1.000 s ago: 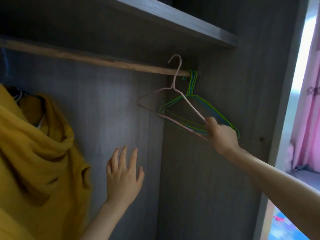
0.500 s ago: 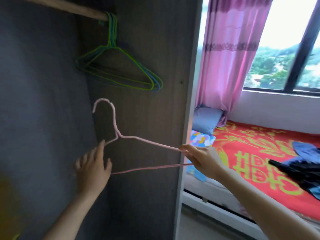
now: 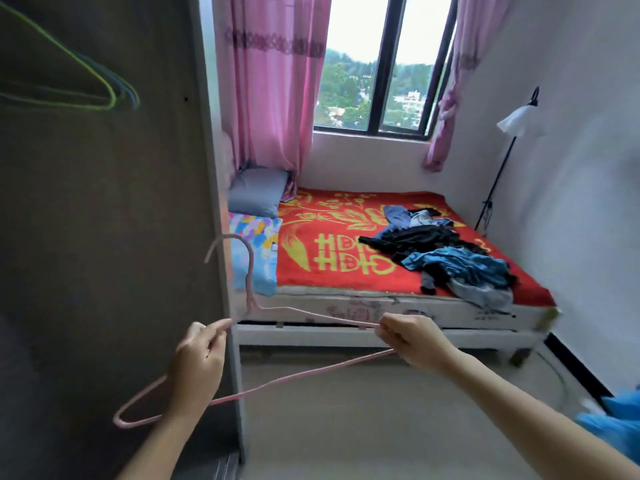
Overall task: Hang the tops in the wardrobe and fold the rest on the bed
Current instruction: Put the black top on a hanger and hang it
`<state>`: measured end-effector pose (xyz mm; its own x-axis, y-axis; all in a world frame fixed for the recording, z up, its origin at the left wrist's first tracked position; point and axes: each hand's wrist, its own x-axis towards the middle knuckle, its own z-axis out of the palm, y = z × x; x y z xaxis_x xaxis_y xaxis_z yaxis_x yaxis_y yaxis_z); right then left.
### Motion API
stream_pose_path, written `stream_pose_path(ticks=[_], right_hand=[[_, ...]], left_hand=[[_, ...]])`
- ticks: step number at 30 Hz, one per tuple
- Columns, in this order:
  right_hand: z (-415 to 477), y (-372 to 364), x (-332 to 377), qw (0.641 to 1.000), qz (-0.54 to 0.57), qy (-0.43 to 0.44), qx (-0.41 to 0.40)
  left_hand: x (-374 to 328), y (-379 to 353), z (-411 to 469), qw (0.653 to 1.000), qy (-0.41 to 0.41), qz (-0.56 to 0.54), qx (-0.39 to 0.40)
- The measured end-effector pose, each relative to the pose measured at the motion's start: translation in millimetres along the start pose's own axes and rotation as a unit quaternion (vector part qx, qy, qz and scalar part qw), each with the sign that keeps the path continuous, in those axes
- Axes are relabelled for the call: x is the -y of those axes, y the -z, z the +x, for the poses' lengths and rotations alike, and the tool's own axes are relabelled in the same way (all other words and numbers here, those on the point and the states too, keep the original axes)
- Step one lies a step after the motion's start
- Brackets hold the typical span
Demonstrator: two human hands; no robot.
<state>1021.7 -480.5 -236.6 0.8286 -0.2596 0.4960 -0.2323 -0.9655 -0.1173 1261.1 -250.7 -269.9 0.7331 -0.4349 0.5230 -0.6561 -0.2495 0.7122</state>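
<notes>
Green and blue wire hangers [image 3: 112, 95] show blurred at the top left, against the dark wood-grain inner wall of the wardrobe [image 3: 104, 237], whose pale front edge runs down just left of the middle. Lower down, the left hand [image 3: 199, 362] pinches the pink hanger [image 3: 249, 271] between thumb and forefinger on its left shoulder, close below the neck. The hanger's left tip loops out past the wrist in front of the wardrobe wall. The hook stands up and curls to the left. From the neck the upper wire and the bottom bar run rightward to the right hand [image 3: 415, 339], whose fingers are curled tight round the hanger's right tip. The hanger is thus held in the air between both hands, its left end lower, above the floor [image 3: 346, 427] and in front of the bed [image 3: 485, 336]. Behind the hook, at one end of the bed, lie a grey-blue pillow [image 3: 258, 192] and a bright patterned cloth [image 3: 254, 251], below a pink curtain [image 3: 270, 98]. A red blanket [image 3: 329, 237] with yellow figures covers the mattress, and a window [image 3: 349, 64] above it looks out on trees. Farther right on the blanket lies a loose heap of clothes [image 3: 450, 261], black, blue and grey, unfolded, well apart from both hands. By the right wall stands a thin black lamp [image 3: 519, 121] with a white shade, and blue fabric [image 3: 620, 420] shows blurred at the lower right edge.
</notes>
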Motion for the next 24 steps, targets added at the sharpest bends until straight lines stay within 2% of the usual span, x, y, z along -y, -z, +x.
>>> stream_pose_path(ticks=[3, 8, 12, 17, 24], right_hand=[[-38, 15, -17, 0.996, 0.011, -0.072, 0.052], [-78, 31, -57, 0.965, -0.002, -0.202, 0.168], [-109, 54, -92, 0.95, 0.019, -0.243, 0.193], [-163, 80, -143, 0.933, 0.018, -0.313, 0.18], [-222, 87, -196, 0.899, 0.022, -0.401, 0.173]], left_hand=[[-21, -21, -12, 0.999, -0.029, -0.006, 0.038], [-68, -57, -34, 0.983, 0.031, -0.142, 0.115], [-104, -90, -46, 0.967, 0.048, -0.198, 0.152], [-154, -155, -72, 0.944, 0.089, -0.255, 0.188], [-188, -241, -92, 0.933, 0.137, -0.245, 0.224]])
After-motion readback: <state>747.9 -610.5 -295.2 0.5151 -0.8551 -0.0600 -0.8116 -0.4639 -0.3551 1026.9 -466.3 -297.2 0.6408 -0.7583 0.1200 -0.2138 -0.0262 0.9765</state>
